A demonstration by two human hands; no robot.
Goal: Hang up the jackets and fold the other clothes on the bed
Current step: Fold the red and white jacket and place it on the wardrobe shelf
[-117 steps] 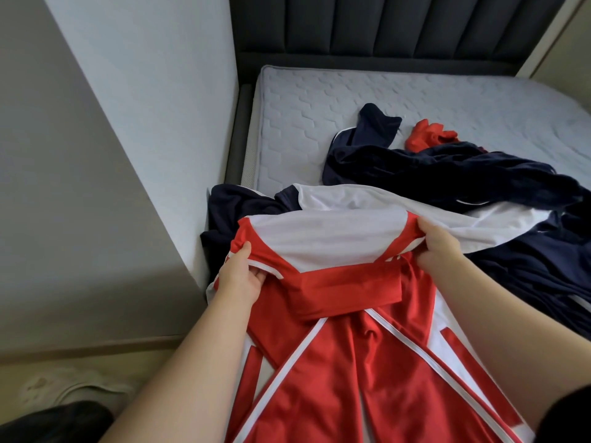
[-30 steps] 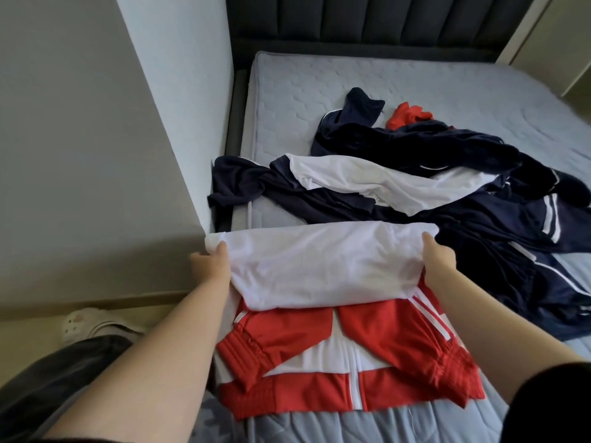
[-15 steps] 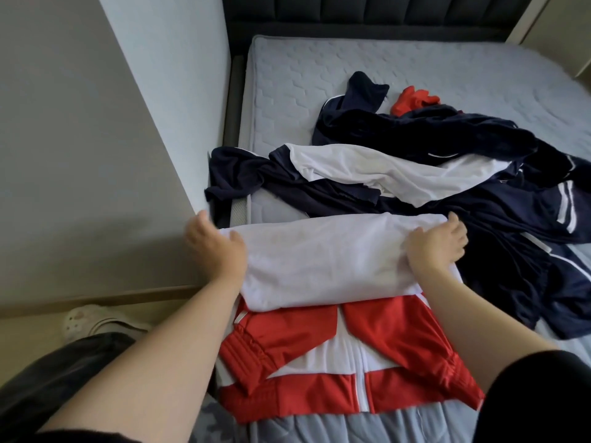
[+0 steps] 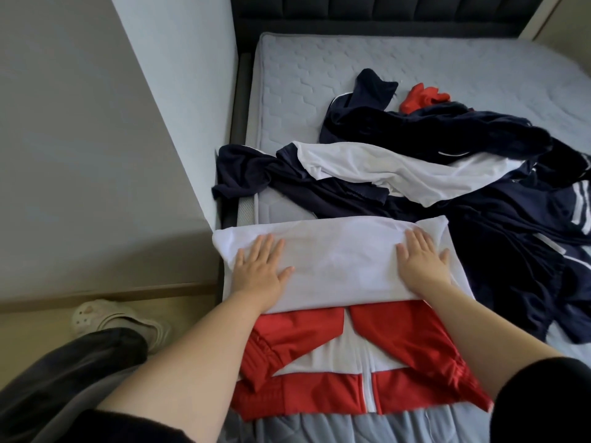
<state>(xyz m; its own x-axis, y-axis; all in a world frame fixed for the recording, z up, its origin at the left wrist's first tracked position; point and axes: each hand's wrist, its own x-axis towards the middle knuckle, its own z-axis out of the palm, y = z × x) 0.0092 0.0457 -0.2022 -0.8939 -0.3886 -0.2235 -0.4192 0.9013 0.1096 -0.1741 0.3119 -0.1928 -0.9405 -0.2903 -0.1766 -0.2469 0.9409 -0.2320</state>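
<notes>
A red and white jacket lies folded at the near corner of the bed, its white part turned over the red half. My left hand presses flat on the left side of the white part, fingers spread. On the right side my right hand presses flat the same way. Behind it sprawls a heap of navy clothes with a white panel. A small red garment peeks out at the far side of the heap.
A grey wall juts in at the left, close to the bed's edge. My leg and a pale shoe stand on the floor at lower left. A dark padded headboard closes the far end.
The jacket has been folded over on itself and laid on the bed. My hands let go of its edges and now lie flat on the white part, pressing it down.
</notes>
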